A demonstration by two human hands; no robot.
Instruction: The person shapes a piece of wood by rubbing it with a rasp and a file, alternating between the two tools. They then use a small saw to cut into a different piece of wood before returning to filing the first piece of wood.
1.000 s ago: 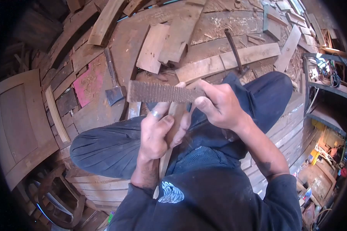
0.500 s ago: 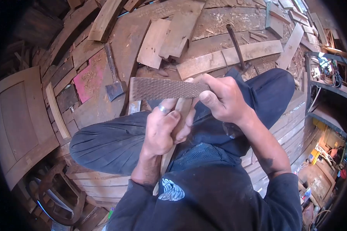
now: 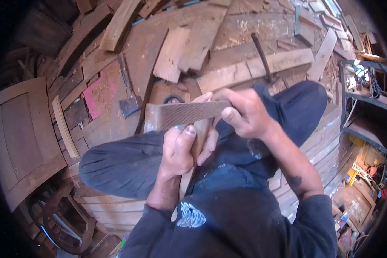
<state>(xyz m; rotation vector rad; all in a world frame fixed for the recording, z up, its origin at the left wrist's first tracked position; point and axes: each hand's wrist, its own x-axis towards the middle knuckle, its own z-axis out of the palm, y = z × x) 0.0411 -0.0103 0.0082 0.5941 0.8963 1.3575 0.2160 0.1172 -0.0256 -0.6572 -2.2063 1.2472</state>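
Observation:
My left hand (image 3: 180,150) is wrapped around a narrow wooden piece (image 3: 201,134), whose lower end points back toward my waist. Across the top of this wood lies a rasp (image 3: 189,113), its broad face covered with coarse teeth. My right hand (image 3: 247,112) grips the rasp at its right end, thumb against the near side. The rasp's left end reaches out past my left hand and is slightly blurred. Rasp and hands hide the far end of the wooden piece.
A hatchet (image 3: 130,104) lies on the floor to the left, near a pink patch (image 3: 101,95). Beyond my knees are boards (image 3: 172,53) and a dark-handled tool (image 3: 261,56). A panelled door (image 3: 28,137) is at far left, a metal shelf (image 3: 365,96) at right.
The rasp has come down and nearer to my body across the wooden piece, my right hand moving with it. My left hand keeps its hold. The view has shifted slightly.

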